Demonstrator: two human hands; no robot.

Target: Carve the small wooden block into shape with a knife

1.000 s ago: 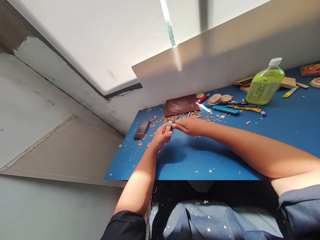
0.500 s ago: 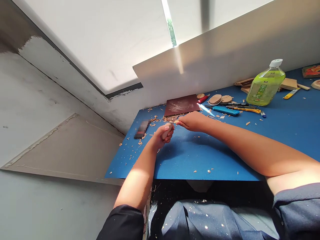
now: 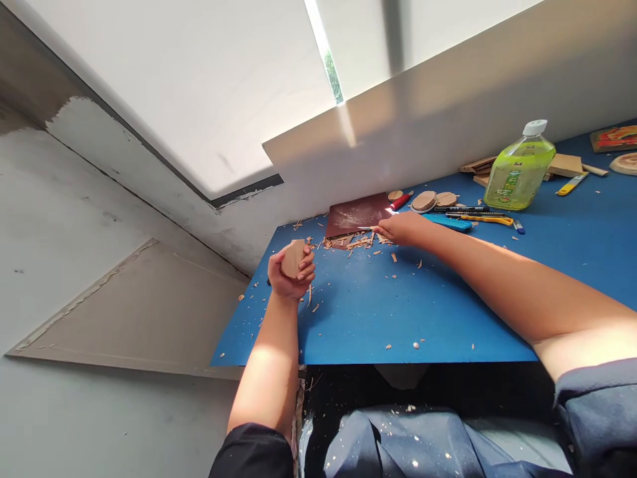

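The left hand (image 3: 291, 273) was clamped around a small pale wooden block (image 3: 293, 259), its fingers curled over the block's lower edge. It was held above the blue surface (image 3: 378, 318) and well apart from the other hand. Loose wood shavings (image 3: 348, 243) lay in a heap to the right, at the lower edge of a dark reddish sheet of sandpaper (image 3: 355, 214). The right hand (image 3: 404, 229) hovered near that heap, closed on a slim carving knife (image 3: 367, 228) with its narrow blade pointing left and its handle hidden in the fist. Farther right lay round wooden discs (image 3: 424, 200), a yellow utility knife (image 3: 480, 219) and a green plastic bottle (image 3: 520, 176). Such a block seemed safest gripped with the fingers clear of the blade's line, and the knife in a firm, closed fist.
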